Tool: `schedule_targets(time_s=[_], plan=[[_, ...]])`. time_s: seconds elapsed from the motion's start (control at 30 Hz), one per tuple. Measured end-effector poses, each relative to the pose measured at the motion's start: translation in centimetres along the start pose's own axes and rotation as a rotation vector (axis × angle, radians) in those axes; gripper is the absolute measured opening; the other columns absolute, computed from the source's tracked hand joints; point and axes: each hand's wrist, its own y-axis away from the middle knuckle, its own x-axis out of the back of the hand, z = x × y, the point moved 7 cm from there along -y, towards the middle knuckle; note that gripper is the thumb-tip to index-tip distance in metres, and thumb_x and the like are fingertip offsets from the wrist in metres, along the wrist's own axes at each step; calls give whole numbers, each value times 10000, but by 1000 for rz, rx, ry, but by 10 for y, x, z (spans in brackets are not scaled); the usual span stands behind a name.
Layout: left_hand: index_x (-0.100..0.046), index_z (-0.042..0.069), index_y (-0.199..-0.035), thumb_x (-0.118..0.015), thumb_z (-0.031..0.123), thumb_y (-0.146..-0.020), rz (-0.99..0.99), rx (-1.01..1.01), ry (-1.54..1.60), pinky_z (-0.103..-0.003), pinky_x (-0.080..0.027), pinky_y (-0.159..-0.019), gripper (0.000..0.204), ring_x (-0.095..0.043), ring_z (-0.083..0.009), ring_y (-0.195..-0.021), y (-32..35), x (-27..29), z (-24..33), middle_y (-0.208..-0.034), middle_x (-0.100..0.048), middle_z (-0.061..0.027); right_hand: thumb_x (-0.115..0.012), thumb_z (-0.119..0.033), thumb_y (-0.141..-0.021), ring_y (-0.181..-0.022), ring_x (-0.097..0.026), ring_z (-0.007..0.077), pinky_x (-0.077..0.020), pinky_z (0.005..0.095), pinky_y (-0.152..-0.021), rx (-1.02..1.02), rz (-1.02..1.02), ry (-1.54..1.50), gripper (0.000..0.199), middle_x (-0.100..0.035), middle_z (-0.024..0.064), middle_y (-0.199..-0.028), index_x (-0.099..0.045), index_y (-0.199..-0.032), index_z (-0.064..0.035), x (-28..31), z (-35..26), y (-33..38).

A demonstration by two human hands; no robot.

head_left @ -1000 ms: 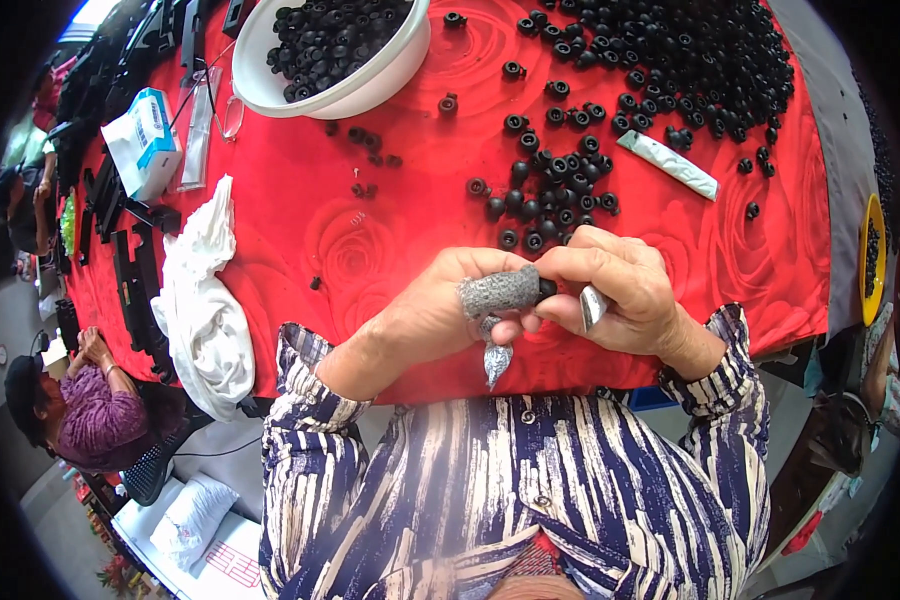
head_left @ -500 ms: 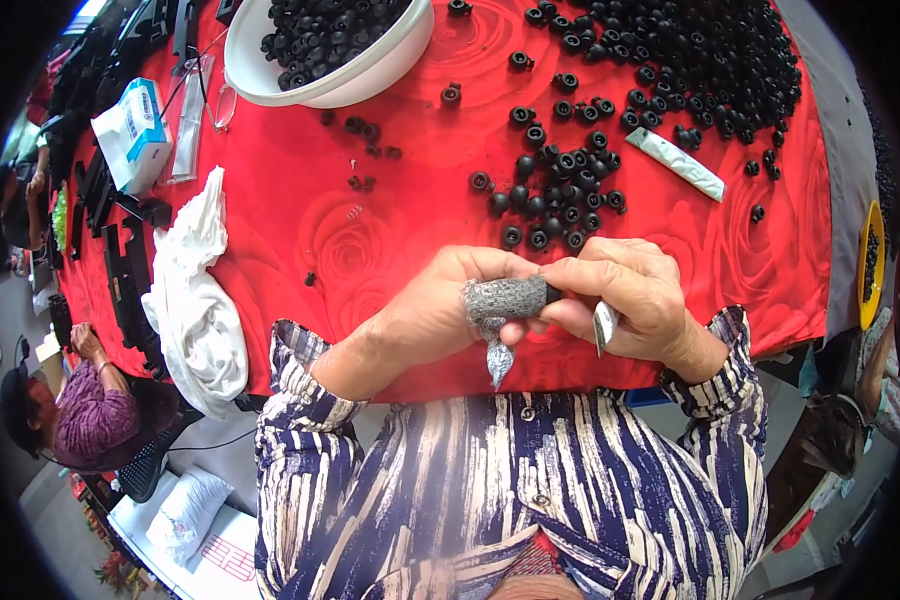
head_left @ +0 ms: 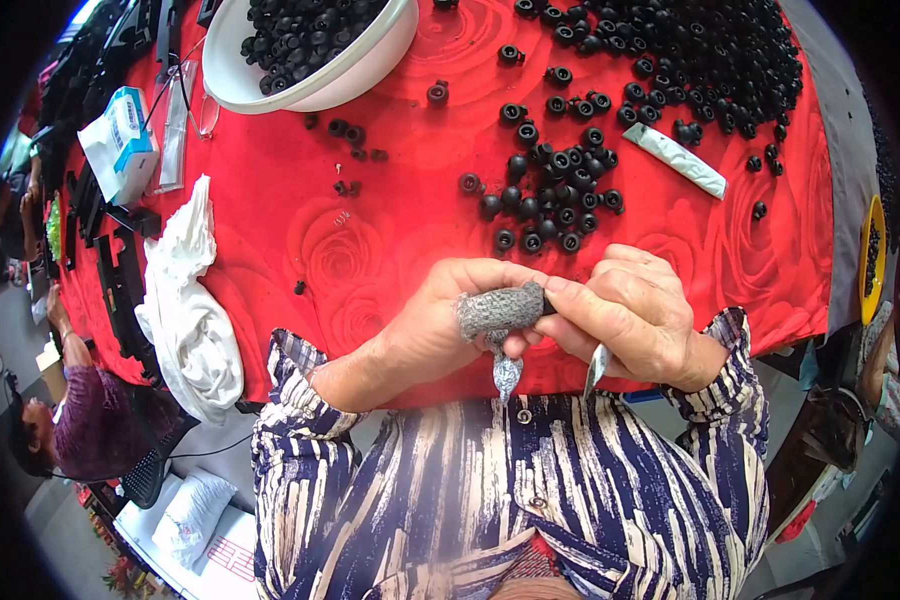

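Note:
Above the near edge of the red cloth, my two hands meet. My left hand (head_left: pixel 430 315) is closed, with a grey knitted finger sleeve (head_left: pixel 500 312) curled at its front; a silvery wrapped tip (head_left: pixel 507 374) points down below it. The thumb and fingers of my right hand (head_left: pixel 635 315) pinch against the sleeve's end, where a sliver of a small black rubber-like part (head_left: pixel 548 304) shows, mostly hidden by fingers. A flat, pale blade-like strip (head_left: pixel 597 370) sticks out beneath my right palm. Beyond my hands lie several loose round black parts (head_left: pixel 532 242) with holes.
A large pile of the black parts (head_left: pixel 710 60) covers the far right. A white bowl (head_left: pixel 370 75) holds more. Nearby lie a pale wrapped strip (head_left: pixel 675 160), a white cloth (head_left: pixel 195 340) and a tissue box (head_left: pixel 125 150). A yellow tray (head_left: pixel 872 260) sits right; a person (head_left: pixel 105 420) sits left.
Both hands have shifted slightly down. The grey sleeve has tilted up at its right end, and the strip under my right hand has turned and dropped a little. The person's arm at left has moved.

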Motion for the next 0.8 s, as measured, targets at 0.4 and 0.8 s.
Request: schedule_targets(time_s=[0.4,0.8], plan=[[-581,-24,-1103,-583,135,-889,23,-159,-45,-191,-483,-600,266,-596,-98,-678,-3,5,13,-897,-634,-97,-763,-73,-620,-489,-491,140,-342,281,-419,49,-102,137,339,-489,31,-632,-589,-880,59,-5,-6,1],[-593,-11,-1103,-575,130,-894,0,-183,-83,-213,-492,-609,253,-603,-114,-689,-2,5,17,-841,-631,-86,-515,-57,-864,-631,-508,212,-399,311,-552,-480,-162,-227,179,-519,109,-763,-521,-1020,30,-6,31,5]])
